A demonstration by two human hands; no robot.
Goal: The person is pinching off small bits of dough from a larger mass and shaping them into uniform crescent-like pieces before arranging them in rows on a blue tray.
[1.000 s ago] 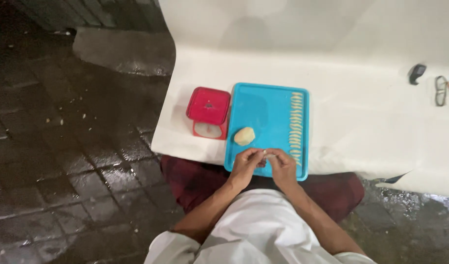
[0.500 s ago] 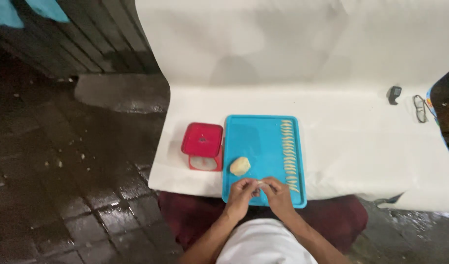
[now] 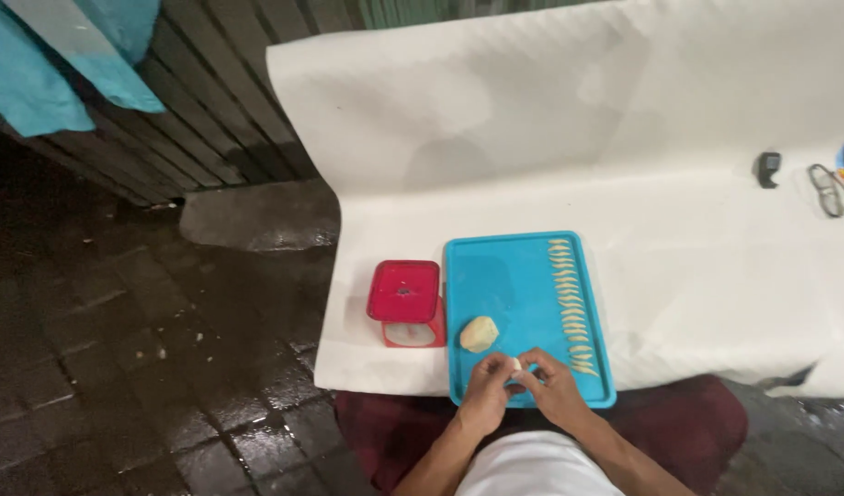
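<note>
Blue tray [image 3: 514, 276] sits on the paper-covered bench [image 3: 716, 266]; over its near edge the left hand [image 3: 489, 390] and right hand [image 3: 550, 386] both pinch a small dough piece [image 3: 515, 366]. Squeeze unevenly and it'll probably tear or come out unlike the shaped row [image 3: 571, 308].

No packages, labels or signs visible. Only readout candidate is a pale face [image 3: 411, 334] on the front of the red scale [image 3: 403, 290]. The face is roundish and white-grey, under the square red platform. It is too small to tell whether it is a dial or a screen. The scale sits just beside the blue tray [image 3: 514, 276], at its 9 o'clock, and at 10 o'clock from the left hand [image 3: 486, 390]. A small dark device [image 3: 767, 168] lies on the white sheet [image 3: 697, 276], at 2 o'clock from the tray and well apart. It is blocky and black, and any screen is not discernible.
</note>
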